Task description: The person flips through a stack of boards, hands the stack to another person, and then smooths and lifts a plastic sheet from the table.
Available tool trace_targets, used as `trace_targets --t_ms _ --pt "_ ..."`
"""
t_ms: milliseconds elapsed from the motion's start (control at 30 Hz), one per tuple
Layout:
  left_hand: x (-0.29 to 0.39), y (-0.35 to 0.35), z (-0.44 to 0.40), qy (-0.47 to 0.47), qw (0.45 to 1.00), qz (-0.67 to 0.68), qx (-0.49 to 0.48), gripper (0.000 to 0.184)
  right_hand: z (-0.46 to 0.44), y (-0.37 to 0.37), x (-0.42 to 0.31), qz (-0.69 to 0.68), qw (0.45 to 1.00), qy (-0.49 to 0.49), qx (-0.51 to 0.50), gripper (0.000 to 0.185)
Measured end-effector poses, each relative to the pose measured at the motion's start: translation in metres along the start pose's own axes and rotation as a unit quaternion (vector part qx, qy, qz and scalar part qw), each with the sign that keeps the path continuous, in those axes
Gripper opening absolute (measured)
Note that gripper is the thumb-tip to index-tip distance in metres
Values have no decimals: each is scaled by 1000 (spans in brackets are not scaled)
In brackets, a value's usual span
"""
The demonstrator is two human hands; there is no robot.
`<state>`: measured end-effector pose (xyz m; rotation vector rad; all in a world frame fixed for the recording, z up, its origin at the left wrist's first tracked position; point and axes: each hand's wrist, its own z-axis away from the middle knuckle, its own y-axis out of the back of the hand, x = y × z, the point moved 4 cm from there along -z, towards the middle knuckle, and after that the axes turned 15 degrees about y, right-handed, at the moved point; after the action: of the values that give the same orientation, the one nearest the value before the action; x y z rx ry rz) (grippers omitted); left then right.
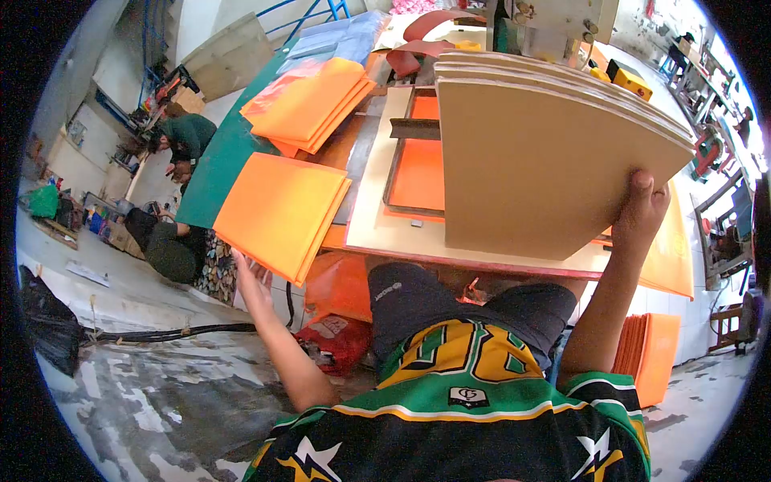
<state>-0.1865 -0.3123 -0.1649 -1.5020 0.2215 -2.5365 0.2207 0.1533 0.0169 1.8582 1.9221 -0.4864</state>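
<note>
My right hand grips the lower right edge of several stacked brown boards, thumb on the front face. The boards stand tilted up over the table, their pale edges showing along the top. My left hand is at the lower left edge of a stack of folded orange sheets, fingers stretched out and partly hidden by it. That stack overhangs the table's front edge. Beside the boards, a dark metal frame lies around an orange sheet on a cream board.
More orange sheets and bluish plastic sheets lie on the green tabletop. A machine stands behind the boards. Orange stacks sit on the floor at right. Another person is bent down at left.
</note>
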Motion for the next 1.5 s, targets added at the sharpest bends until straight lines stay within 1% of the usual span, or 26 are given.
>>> trace_targets --t_ms 33,100,133,167,233,300,367,400,433,467,567,667,733,767,833,867,1000,1067,1100,1200,1267,1333,1367,1400,1467,1500 --pt "-3 -9 5 5 1000 -1 -1 56 0 0 0 -13 1000 -7 2 59" --pt "2 -39 7 -25 996 19 -87 59 3 3 2 -23 1000 -15 5 58" --pt "4 -44 10 -21 997 20 -73 53 4 5 5 -23 1000 -18 -9 65" --pt "1 -45 1 -17 997 18 -73 53 6 5 8 -22 999 -22 -23 73" --pt "1 -44 -13 -54 995 10 -80 47 6 5 11 -25 999 -20 -15 72" --pt "0 -42 -23 -44 996 13 -71 47 6 5 12 -28 999 -18 -7 72" --pt "-2 -38 -27 -37 997 16 -62 47 4 3 11 -42 999 -22 -7 71" --pt "0 -39 -26 -63 994 29 -84 46 3 1 9 -42 999 -22 -7 71" --pt "3 -41 -26 -89 989 42 -109 44 2 1 8 -55 998 -32 5 62" --pt "5 -39 -24 -89 989 39 -112 44 2 1 8 -66 997 -42 19 53" --pt "18 -34 10 -104 986 19 -130 43 4 3 8 -63 997 -42 21 54" --pt "15 -14 28 -80 989 31 -117 46 7 3 12 -90 995 -49 16 56" --pt "12 -1 28 -108 970 72 -206 49 5 3 11 -77 996 -43 12 58" --pt "8 4 27 -104 970 72 -208 49 3 2 9 -69 997 -36 7 59" --pt "2 6 21 -80 956 141 -245 51 1 0 6 -76 996 -35 17 61" --pt "-3 5 19 -105 946 150 -266 53 -1 1 6 -88 995 -36 25 63" --pt "-15 -30 30 -82 939 198 -268 56 -7 23 19 -70 996 -22 43 66" --pt "-18 -45 28 -103 911 214 -338 52 -14 42 17 -45 998 12 37 65" --pt "-20 -54 30 -99 910 215 -341 52 -15 50 18 -41 998 14 38 65" --pt "-22 -88 46 -108 903 201 -364 55 -18 73 27 -32 997 -15 72 72" --pt "-22 -104 58 -156 896 136 -394 60 -19 84 35 -40 997 -4 63 71" --pt "-28 -119 68 -158 899 132 -388 64 -20 94 42 -52 997 4 52 70" --pt "-30 -126 74 -162 902 128 -378 68 -20 97 44 -34 999 13 34 70" --pt "-33 -133 84 -163 902 126 -379 68 -21 99 47 -16 1000 22 16 69" --pt "-41 -147 100 -107 913 150 -363 75 -20 102 58 -24 999 0 30 70" --pt "-43 -150 100 -109 912 150 -366 75 -21 103 62 -30 998 -19 43 70"
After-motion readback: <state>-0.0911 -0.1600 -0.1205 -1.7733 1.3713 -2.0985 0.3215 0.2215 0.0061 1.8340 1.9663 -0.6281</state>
